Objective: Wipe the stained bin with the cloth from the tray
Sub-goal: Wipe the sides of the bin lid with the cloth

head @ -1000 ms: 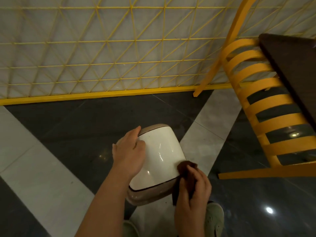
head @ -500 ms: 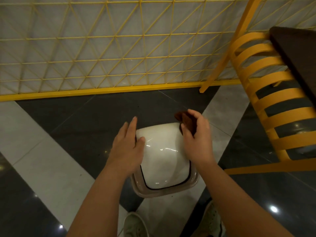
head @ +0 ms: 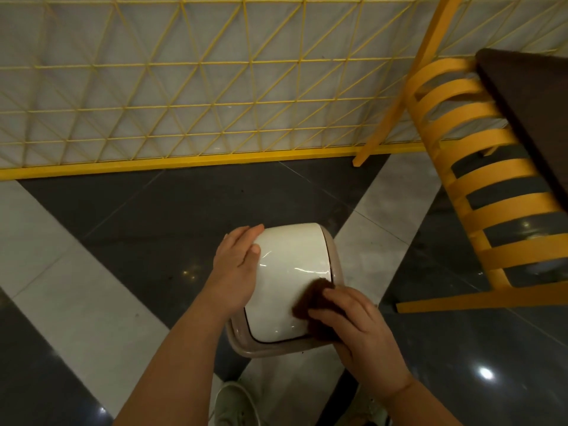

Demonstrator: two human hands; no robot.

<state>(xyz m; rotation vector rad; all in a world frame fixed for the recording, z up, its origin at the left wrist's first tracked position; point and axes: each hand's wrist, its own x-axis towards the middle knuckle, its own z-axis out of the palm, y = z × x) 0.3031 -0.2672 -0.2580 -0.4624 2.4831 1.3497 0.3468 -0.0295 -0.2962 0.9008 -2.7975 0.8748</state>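
A small bin (head: 285,278) with a glossy white domed lid and a beige rim stands on the floor just ahead of my feet. My left hand (head: 238,265) lies flat against the lid's left side, fingers together, steadying it. My right hand (head: 353,324) presses a dark brown cloth (head: 310,302) onto the lid's near right corner. Part of the cloth is hidden under my fingers. No stain shows on the visible lid surface. The tray is out of view.
A yellow chair (head: 479,192) stands to the right, its slatted back leaning toward a dark table (head: 531,112). A yellow wire lattice fence (head: 184,87) runs along the far wall. The floor is dark and pale polished tile. My shoes (head: 236,407) show below the bin.
My right hand with the cloth has swept from the lid's far right edge back to its near right corner. The left hand stays on the lid's left side.
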